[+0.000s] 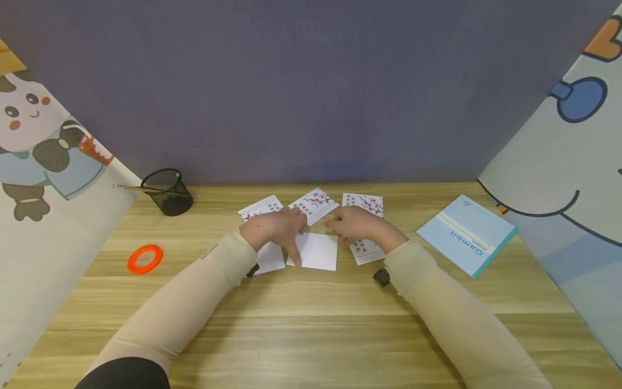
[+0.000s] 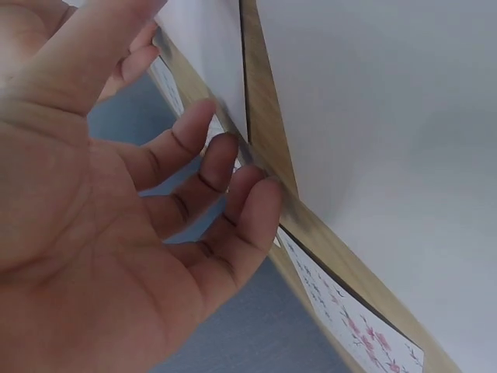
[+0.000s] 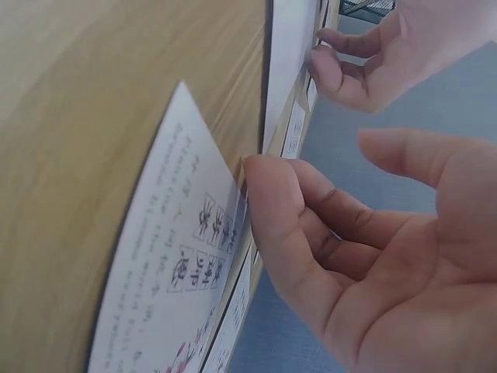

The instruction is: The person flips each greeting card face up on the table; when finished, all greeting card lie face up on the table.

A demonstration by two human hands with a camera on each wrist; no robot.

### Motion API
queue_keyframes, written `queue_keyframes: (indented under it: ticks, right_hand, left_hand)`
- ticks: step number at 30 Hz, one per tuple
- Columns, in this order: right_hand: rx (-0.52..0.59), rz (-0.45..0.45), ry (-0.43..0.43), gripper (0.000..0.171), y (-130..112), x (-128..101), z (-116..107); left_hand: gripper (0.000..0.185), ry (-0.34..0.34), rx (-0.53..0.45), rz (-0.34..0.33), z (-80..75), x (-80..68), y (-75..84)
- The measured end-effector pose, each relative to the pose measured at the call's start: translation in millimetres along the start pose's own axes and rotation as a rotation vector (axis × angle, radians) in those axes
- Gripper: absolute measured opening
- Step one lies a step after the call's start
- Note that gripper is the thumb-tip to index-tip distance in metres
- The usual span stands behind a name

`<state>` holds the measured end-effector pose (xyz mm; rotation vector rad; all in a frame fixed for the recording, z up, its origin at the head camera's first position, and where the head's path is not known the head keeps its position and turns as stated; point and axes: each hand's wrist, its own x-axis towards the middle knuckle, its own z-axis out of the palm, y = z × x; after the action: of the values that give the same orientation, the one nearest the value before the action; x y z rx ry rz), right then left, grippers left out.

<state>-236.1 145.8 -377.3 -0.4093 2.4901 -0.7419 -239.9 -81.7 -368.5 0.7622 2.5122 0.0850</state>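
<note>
Printed cards with pink blossom branches lie in a row at the back: a left card [image 1: 258,208], a tilted middle card [image 1: 318,204] and a right card [image 1: 364,201]. In front are a blank white card [image 1: 320,253], another plain white card [image 1: 270,259] to its left, and a printed card [image 1: 366,252] to its right. My left hand [image 1: 281,227] touches the blank middle card with its thumb, fingertips down near its back edge. My right hand [image 1: 359,222] hovers over the right-hand cards, fingers loosely curled and thumb apart in the right wrist view [image 3: 388,256].
At the back left stands a black mesh pen cup [image 1: 176,202] with a pencil [image 1: 133,188] leaning out. An orange tape roll [image 1: 154,263] lies at the left. A light blue Gambit pack [image 1: 461,232] lies at the right. A grey partition [image 1: 320,97] rises behind the table.
</note>
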Motion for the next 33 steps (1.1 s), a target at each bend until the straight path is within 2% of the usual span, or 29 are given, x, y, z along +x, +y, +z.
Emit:
queue_keyframes:
  ticks: [5,11,21,33]
  right_hand:
    - [-0.016,0.002,-0.003,0.042,-1.2,0.3,0.5]
    - [-0.017,0.002,-0.014,0.040,-0.4,4.7,2.0]
    - [-0.006,0.005,-0.035,0.020,-3.6,4.6,2.8]
    - [-0.038,-0.041,-0.047,0.022,-4.5,3.8,4.4]
  left_hand:
    - [0.090,0.002,-0.034,-0.016,0.9,-0.3,1.3]
    - [0.091,-0.004,-0.031,-0.029,2.0,0.5,0.4]
    - [0.092,0.002,-0.037,-0.020,2.7,0.7,-1.2]
    - [0.098,-0.001,-0.061,-0.027,2.5,2.2,-5.0]
